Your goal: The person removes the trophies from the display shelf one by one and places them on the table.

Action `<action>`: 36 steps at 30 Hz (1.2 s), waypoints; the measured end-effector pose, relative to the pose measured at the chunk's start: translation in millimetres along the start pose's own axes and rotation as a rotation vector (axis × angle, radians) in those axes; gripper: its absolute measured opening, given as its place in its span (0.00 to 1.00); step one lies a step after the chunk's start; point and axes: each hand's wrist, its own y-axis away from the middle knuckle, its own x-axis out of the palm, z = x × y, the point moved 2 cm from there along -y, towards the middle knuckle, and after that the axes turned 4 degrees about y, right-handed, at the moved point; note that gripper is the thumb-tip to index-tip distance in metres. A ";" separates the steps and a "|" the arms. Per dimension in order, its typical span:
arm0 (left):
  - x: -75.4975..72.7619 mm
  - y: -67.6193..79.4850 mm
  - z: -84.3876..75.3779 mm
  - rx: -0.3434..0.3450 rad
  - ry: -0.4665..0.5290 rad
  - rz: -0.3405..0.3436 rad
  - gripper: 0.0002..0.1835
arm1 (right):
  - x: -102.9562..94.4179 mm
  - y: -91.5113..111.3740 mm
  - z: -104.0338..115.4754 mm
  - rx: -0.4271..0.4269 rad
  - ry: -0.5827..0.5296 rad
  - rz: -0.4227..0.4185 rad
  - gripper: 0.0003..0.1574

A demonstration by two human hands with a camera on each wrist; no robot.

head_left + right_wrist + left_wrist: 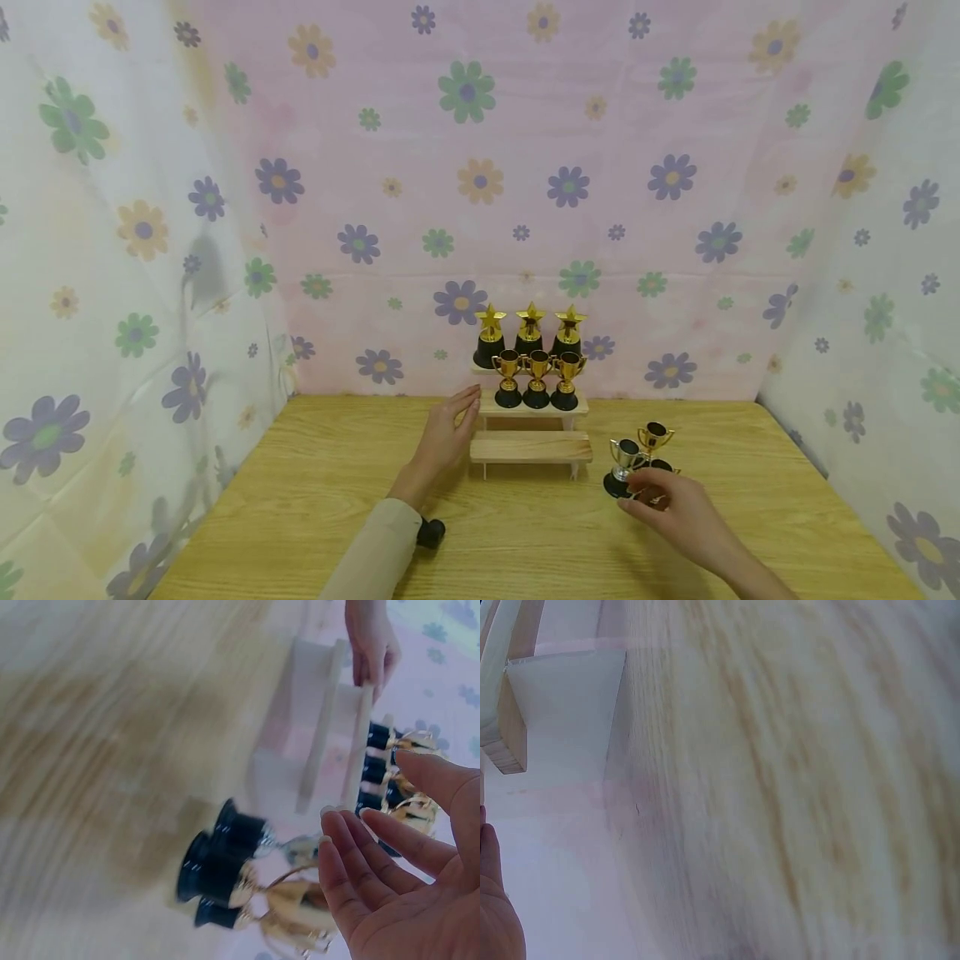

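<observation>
A stepped wooden stand point(531, 447) holds three gold star trophies point(529, 337) on its top step and three gold cup trophies point(537, 379) on the step below. Its lowest step is bare. My left hand point(442, 433) has straight fingers at the left end of the middle step. Right of the stand, a silver cup trophy point(624, 467) and two gold cup trophies point(656, 435) stand close together on the table. My right hand point(678, 512) reaches over this group with its thumb and fingers apart. In the right wrist view nothing lies between those fingers point(409, 844).
The wood-grained table point(337, 467) ends at a flowered cloth backdrop point(517, 125), with more cloth along both sides. A small black device point(431, 533) shows at my left sleeve point(378, 546).
</observation>
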 end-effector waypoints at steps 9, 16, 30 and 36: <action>0.0 -0.8 0.5 0.005 0.008 0.002 0.19 | 5.9 -18.5 26.3 -0.085 -0.075 0.014 0.22; 0.3 0.1 0.0 -0.011 -0.011 0.011 0.19 | 13.3 -30.7 39.4 -0.103 -0.067 -0.012 0.23; -1.3 -1.8 -2.3 0.010 -0.002 -0.003 0.18 | 10.9 -64.4 58.3 -0.038 -0.030 -0.083 0.39; -0.7 -0.5 -1.4 0.010 -0.003 -0.005 0.18 | 11.7 -81.4 53.0 0.012 -0.008 -0.088 0.47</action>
